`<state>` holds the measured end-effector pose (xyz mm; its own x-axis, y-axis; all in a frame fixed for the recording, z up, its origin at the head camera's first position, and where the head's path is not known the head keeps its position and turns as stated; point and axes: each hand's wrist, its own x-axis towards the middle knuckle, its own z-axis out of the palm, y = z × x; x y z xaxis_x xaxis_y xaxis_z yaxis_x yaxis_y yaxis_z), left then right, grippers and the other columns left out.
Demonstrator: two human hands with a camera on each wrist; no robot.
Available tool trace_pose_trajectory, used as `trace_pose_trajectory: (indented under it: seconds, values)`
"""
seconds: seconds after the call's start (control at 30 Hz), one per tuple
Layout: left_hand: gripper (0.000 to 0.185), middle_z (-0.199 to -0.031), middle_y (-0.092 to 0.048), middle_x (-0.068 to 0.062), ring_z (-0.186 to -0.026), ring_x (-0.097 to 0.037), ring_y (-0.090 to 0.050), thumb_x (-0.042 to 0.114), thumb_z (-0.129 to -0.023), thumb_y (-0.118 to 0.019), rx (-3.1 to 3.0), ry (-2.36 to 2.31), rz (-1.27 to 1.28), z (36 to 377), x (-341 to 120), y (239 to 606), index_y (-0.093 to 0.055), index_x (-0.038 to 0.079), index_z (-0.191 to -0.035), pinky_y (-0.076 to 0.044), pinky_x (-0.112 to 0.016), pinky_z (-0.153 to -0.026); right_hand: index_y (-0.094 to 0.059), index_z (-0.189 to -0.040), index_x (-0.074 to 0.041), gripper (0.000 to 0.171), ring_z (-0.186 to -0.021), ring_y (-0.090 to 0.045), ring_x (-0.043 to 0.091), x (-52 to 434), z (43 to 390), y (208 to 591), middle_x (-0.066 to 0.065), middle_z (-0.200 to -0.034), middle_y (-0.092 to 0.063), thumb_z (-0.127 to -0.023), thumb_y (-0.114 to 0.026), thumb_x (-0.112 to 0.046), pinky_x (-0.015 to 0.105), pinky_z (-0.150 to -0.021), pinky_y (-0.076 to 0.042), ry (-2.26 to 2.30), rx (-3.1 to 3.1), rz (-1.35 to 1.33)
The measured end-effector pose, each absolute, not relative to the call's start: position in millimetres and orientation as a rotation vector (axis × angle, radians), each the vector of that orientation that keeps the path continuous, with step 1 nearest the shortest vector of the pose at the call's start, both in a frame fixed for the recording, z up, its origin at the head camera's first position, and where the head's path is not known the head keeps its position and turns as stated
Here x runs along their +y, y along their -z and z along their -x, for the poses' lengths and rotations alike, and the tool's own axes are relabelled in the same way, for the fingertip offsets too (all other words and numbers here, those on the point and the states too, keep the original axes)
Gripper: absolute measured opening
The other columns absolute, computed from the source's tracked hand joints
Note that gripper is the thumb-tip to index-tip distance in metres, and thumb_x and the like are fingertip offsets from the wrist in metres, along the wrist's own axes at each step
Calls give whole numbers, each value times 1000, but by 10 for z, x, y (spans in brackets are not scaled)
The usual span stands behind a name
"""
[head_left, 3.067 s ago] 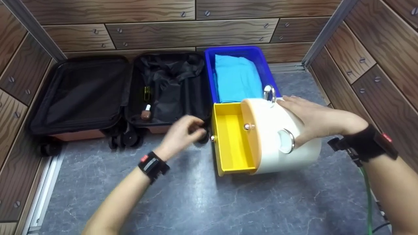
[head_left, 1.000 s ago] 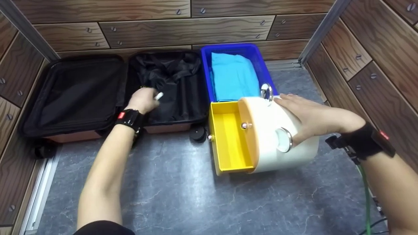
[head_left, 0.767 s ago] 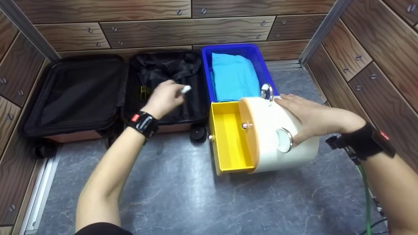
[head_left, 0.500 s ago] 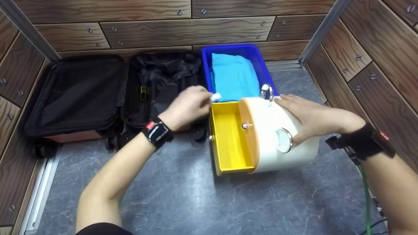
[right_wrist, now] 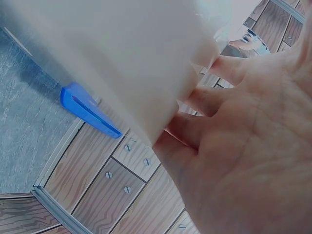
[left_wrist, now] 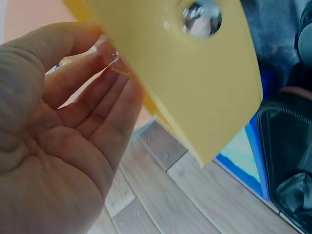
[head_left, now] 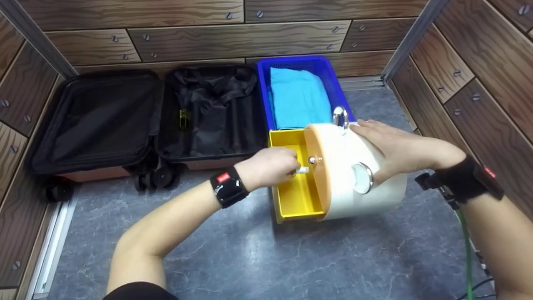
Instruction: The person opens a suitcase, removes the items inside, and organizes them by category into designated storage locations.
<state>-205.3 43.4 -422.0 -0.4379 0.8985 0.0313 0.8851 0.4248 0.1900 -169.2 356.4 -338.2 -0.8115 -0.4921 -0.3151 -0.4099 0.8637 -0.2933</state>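
My left hand [head_left: 275,166] is over the yellow drawer [head_left: 295,204], pinching a nail polish bottle by its body, with the white cap [head_left: 303,170] sticking out past the fingers. In the left wrist view, the left fingers [left_wrist: 105,105] are partly hidden behind the drawer front [left_wrist: 195,83], which has a shiny round knob. The drawer is pulled out of a white rounded cabinet [head_left: 366,204] with an orange front. Spread across the cabinet's top, my right hand [head_left: 395,152] rests on its shell, thumb beside a silver ring. Its fingers [right_wrist: 190,131] lie against the white edge in the right wrist view.
An open black-lined suitcase [head_left: 212,137] lies on the left, with a small yellow-framed item [head_left: 183,119] inside. Behind the cabinet stands a blue basket [head_left: 335,89] holding a folded light-blue cloth [head_left: 297,98]. Wood-patterned walls surround the grey floor [head_left: 216,250].
The nail polish bottle has been picked up from the suitcase. My left hand has carried it rightward and lowered it over the drawer. The right hand stays on the cabinet.
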Motion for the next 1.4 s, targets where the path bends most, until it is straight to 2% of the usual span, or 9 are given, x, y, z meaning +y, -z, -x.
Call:
trace_pose_trajectory:
  seconds: [0.2, 0.53, 0.9, 1.13, 1.33, 1.4]
  values:
    - [12, -90, -70, -6, -78, -24, -65, 12, -95, -66, 2598, -169, -1515, 2014, 573, 4365, -74, 10, -86, -56, -39, -74, -20, -162, -2, 140, -151, -17, 47, 3563, 1688, 3387, 27, -164, -22, -57, -92, -61, 64, -119, -17, 298, 2649, 672]
    - [26, -86, -69, -6, -77, -24, -64, 27, -104, -60, 2596, -133, -1423, 1969, 677, 4441, -73, 9, -91, -56, -39, -73, -20, -162, -2, 142, -151, -16, 47, 3558, 1693, 3387, 25, -165, -21, -56, -93, -62, 64, -119, -16, 315, 2642, 661]
    - [25, -88, -70, -6, -80, -25, -65, 28, -104, -60, 2591, -131, -1366, 1959, 700, 4441, -73, 10, -93, -56, -40, -75, -19, -162, -2, 140, -152, -16, 46, 3554, 1690, 3376, 24, -165, -21, -58, -92, -62, 64, -120, -15, 317, 2640, 662]
    - [26, -87, -70, -5, -75, -23, -64, 32, -101, -63, 2595, -109, -1419, 1919, 657, 4358, -72, 11, -88, -56, -41, -67, -19, -162, -1, 143, -151, -16, 47, 3561, 1697, 3392, 26, -165, -21, -56, -92, -64, 65, -119, -17, 315, 2648, 674]
    - [24, -85, -66, 1, -73, -17, -60, 33, -98, -66, 2650, -345, -1424, 1889, 436, 4165, -69, 16, -82, -53, -37, -61, -20, -162, -1, 142, -151, -17, 48, 3564, 1692, 3390, 26, -165, -21, -56, -92, -63, 65, -119, -17, 313, 2647, 676]
    - [18, -90, -67, 2, -78, -15, -62, 31, -98, -66, 2688, -456, -1396, 1894, 328, 4118, -73, 17, -90, -53, -34, -65, -20, -162, -1, 142, -151, -17, 48, 3567, 1687, 3383, 26, -165, -21, -56, -93, -63, 65, -119, -17, 310, 2648, 673]
